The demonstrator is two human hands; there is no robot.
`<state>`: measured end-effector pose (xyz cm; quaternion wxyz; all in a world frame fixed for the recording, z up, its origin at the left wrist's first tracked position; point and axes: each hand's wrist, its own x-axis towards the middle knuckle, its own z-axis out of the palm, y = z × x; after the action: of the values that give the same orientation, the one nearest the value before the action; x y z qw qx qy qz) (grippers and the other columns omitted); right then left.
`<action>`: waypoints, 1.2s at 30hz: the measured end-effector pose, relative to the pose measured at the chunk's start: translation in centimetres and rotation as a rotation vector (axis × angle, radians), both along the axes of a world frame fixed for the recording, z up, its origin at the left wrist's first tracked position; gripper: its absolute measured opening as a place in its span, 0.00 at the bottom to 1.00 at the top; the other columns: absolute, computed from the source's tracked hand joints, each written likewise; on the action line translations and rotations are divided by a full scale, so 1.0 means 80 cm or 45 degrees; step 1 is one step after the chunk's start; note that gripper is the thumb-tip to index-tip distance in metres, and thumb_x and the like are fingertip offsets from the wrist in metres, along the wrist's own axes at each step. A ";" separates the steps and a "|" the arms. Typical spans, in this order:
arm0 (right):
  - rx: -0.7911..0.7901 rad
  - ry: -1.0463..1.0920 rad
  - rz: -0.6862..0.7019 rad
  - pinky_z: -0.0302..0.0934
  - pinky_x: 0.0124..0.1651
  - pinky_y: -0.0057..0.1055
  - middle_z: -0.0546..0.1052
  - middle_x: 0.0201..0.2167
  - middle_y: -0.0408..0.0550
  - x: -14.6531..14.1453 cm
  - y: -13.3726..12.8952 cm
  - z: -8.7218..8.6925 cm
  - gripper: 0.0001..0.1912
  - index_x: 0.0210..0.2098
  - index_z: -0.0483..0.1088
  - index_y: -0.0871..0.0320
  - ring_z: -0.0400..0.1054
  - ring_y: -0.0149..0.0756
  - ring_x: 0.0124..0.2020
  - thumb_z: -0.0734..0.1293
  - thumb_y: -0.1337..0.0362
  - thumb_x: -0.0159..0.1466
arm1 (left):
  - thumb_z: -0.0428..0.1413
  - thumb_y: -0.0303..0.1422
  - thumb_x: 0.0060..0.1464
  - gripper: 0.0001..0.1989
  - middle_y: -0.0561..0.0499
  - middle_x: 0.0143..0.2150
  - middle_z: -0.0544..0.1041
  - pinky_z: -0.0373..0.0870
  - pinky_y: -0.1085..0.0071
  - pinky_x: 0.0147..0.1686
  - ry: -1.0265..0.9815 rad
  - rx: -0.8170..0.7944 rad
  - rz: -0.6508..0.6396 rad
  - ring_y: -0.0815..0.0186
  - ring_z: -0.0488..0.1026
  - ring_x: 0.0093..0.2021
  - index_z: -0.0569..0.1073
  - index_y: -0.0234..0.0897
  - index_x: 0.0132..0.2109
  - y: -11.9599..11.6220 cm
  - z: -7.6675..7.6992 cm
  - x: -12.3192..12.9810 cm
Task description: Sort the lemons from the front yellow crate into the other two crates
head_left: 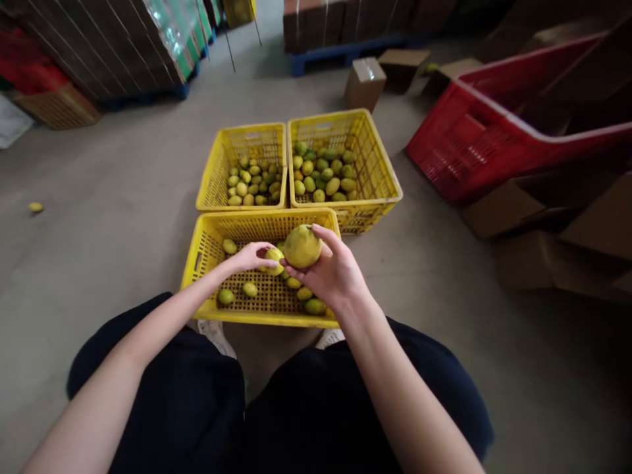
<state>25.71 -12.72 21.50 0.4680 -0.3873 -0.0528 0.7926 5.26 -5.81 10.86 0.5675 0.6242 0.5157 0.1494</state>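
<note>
A round yellow-green fruit (302, 246) with darker patches rests in my right hand (336, 268), which curls around it, thumb at the top near the stem end. Just to the left, my left hand (253, 257) has its fingers and thumb closed around a smaller-looking yellow fruit (274, 261). Both hands are above the near yellow crate (264, 319). Several more yellow-green fruits lie on its slatted bottom, among them a loose fruit (250, 289) on the left part. My right hand hides some of the fruits on the crate's right side.
Behind stand two more yellow crates, a left one (207, 178) and a right one (382, 191), both holding many fruits. A big red bin (444, 145) and cardboard boxes (523, 207) crowd the right. One fruit (36, 207) lies on the floor at left. Loaded pallets stand farther back.
</note>
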 end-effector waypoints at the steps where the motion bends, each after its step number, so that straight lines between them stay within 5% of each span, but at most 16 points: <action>1: 0.042 -0.016 0.015 0.68 0.31 0.32 0.78 0.28 0.47 0.000 -0.001 0.005 0.15 0.33 0.74 0.56 0.74 0.39 0.31 0.71 0.51 0.55 | 0.69 0.43 0.38 0.31 0.43 0.46 0.80 0.72 0.57 0.52 -0.125 0.001 0.053 0.53 0.76 0.49 0.74 0.33 0.49 0.003 0.026 -0.009; 5: 0.191 -0.109 -0.004 0.66 0.27 0.31 0.78 0.26 0.48 -0.002 -0.007 0.024 0.19 0.34 0.74 0.56 0.73 0.38 0.26 0.68 0.46 0.58 | 0.57 0.53 0.53 0.31 0.42 0.53 0.77 0.76 0.59 0.48 -0.580 -0.043 0.349 0.55 0.75 0.52 0.69 0.37 0.56 -0.015 0.113 -0.033; 8: 0.280 -0.176 -0.038 0.64 0.22 0.29 0.78 0.24 0.46 -0.008 -0.012 0.034 0.17 0.34 0.72 0.55 0.72 0.36 0.23 0.69 0.47 0.59 | 0.45 0.54 0.62 0.28 0.42 0.51 0.77 0.77 0.63 0.46 -0.821 -0.126 0.555 0.58 0.75 0.51 0.69 0.37 0.55 -0.038 0.142 -0.026; 12: 0.325 -0.272 -0.072 0.59 0.18 0.28 0.76 0.22 0.44 -0.023 -0.017 0.039 0.18 0.32 0.71 0.56 0.69 0.34 0.20 0.70 0.46 0.58 | 0.49 0.47 0.65 0.22 0.43 0.43 0.79 0.77 0.74 0.38 -1.246 -0.358 0.697 0.65 0.78 0.42 0.71 0.32 0.53 -0.057 0.150 -0.005; 16: 0.423 -0.356 -0.077 0.59 0.19 0.27 0.76 0.23 0.45 -0.046 -0.020 0.041 0.21 0.33 0.71 0.56 0.69 0.33 0.21 0.70 0.43 0.56 | 0.56 0.41 0.63 0.19 0.42 0.39 0.79 0.78 0.71 0.37 -1.362 -0.535 0.725 0.64 0.79 0.36 0.72 0.28 0.51 -0.071 0.151 -0.003; 21: 0.666 -0.612 -0.040 0.61 0.21 0.27 0.76 0.29 0.41 -0.073 -0.027 0.045 0.22 0.37 0.71 0.54 0.69 0.33 0.26 0.77 0.54 0.47 | 0.64 0.37 0.55 0.14 0.45 0.41 0.80 0.77 0.69 0.38 -1.308 -0.349 0.715 0.65 0.78 0.35 0.75 0.32 0.45 -0.091 0.152 -0.018; 26: 0.707 -0.835 0.030 0.64 0.23 0.27 0.75 0.32 0.41 -0.088 -0.038 0.051 0.25 0.38 0.70 0.53 0.71 0.37 0.33 0.78 0.62 0.41 | 0.71 0.37 0.45 0.18 0.49 0.38 0.80 0.76 0.66 0.42 -1.301 -0.229 0.751 0.67 0.77 0.35 0.75 0.34 0.39 -0.111 0.157 -0.039; 36: 0.859 -0.870 0.081 0.71 0.29 0.31 0.78 0.35 0.43 -0.109 -0.061 0.028 0.27 0.41 0.70 0.52 0.73 0.38 0.33 0.80 0.57 0.44 | 0.72 0.37 0.42 0.23 0.46 0.40 0.79 0.76 0.65 0.43 -1.251 -0.059 0.619 0.64 0.77 0.39 0.74 0.33 0.43 -0.138 0.172 -0.086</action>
<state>17.01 -17.58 23.72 0.4988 -0.4503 -0.4694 0.5728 -1.61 -16.82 24.62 0.7042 0.3314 0.3227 0.5387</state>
